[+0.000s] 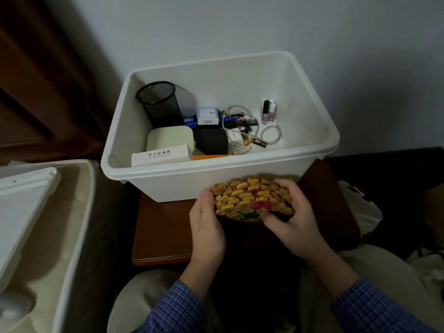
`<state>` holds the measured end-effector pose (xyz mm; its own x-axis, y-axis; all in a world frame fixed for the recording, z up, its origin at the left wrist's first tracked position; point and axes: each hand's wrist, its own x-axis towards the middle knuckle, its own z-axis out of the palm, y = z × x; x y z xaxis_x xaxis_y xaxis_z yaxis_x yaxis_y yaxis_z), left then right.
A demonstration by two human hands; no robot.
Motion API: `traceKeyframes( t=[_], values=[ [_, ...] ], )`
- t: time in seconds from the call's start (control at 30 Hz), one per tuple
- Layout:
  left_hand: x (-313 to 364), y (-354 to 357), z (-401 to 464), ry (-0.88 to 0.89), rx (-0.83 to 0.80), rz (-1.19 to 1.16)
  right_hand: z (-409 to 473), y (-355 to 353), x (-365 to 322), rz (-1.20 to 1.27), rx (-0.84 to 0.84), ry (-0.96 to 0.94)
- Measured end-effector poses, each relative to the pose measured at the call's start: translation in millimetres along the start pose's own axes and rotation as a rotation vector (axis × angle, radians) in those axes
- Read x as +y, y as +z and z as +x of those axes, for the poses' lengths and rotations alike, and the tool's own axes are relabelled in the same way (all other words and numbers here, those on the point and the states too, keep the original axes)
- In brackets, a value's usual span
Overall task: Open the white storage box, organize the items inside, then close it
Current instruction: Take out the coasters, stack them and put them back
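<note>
A white storage box stands open on a brown wooden tabletop, its long axis running left to right, its back edge against a pale wall. Its lid lies off to the left of the box, resting on another white container.

Inside the box, a black mesh pen cup stands upright in the back left corner. In front of the cup lies a cream rounded case, and in front of that a long white carton with printed characters, lying left to right along the box's near wall. At the middle of the box sit a dark block, a small white and blue packet, a black comb, a looped white cable and loose batteries. Nail polish bottles stand upright toward the right of the box.

Just in front of the box, below its near wall, both hands hold a woven pouch of yellow beads with red and green patches, its long axis left to right. The left hand cups its left end, fingers together. The right hand curls over its right end, thumb pressing the lower edge. Blue checked sleeves cover the forearms.
</note>
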<state>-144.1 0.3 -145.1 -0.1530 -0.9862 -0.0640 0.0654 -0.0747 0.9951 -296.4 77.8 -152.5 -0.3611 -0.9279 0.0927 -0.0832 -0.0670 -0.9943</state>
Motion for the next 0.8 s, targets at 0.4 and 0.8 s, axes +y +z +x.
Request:
traceKeyframes(
  t=[0.4, 0.8],
  values=[
    [-7, 1, -2, 0.044, 0.004, -0.151, -3, 2, 0, 0.122, 0.008, 0.033],
    [-8, -5, -2, 0.151, -0.034, 0.131, -5, -1, -7, 0.008, -0.065, 0.037]
  ],
)
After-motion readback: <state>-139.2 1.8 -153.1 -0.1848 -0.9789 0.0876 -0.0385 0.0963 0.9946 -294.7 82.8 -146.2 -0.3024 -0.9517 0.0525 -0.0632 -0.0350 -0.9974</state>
